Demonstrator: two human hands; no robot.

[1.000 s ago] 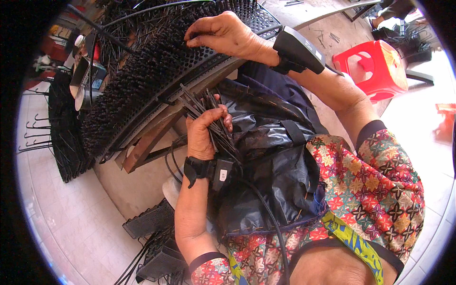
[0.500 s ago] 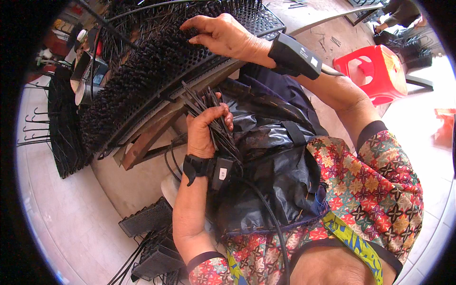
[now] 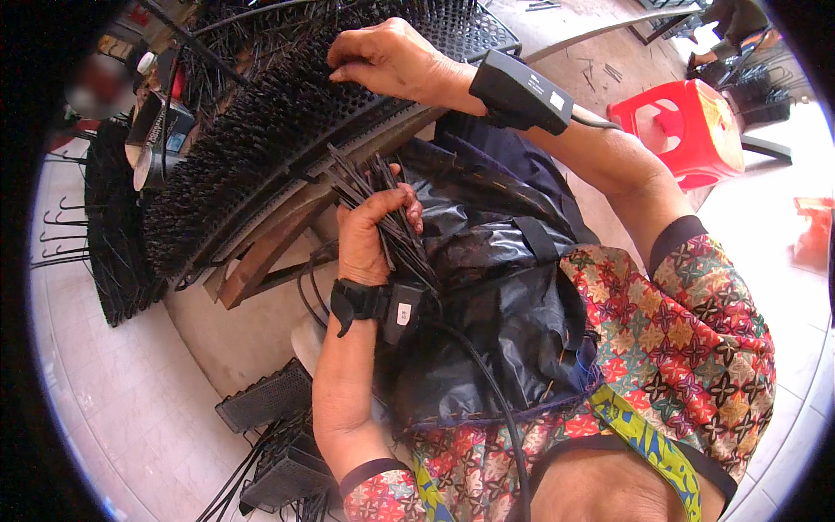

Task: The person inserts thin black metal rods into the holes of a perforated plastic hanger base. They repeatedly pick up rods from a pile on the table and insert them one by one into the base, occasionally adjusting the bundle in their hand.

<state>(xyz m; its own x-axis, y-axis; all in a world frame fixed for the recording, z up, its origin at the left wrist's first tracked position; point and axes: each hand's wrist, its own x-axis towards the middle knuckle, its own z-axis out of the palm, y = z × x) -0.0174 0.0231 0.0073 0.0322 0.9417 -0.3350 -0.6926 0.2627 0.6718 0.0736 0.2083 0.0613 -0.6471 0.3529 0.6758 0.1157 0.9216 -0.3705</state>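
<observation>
My left hand (image 3: pixel 372 228) is closed round a bundle of thin black strips (image 3: pixel 410 254), held upright over my lap, the upper ends fanning out above the thumb. My right hand (image 3: pixel 398 63) is above a long black perforated board (image 3: pixel 477 36), at the edge of its dense rows of upright black bristle-like pieces (image 3: pixel 235 161). Its thumb and forefinger are bent toward each other; anything between them is too small to make out. Holes show bare at the board's far right end.
A wooden support (image 3: pixel 283 239) carries the board. More loose black strips (image 3: pixel 235 52) lie behind it. A red plastic stool (image 3: pixel 678 135) stands at right. Black perforated pieces (image 3: pixel 265 398) rest on the floor at lower left, and a black bristled piece (image 3: pixel 122 226) with hooks stands at far left.
My right hand has shifted slightly left and up along the bristle rows, its fingers drawing closer together. My left hand keeps its grip on the strips, almost still.
</observation>
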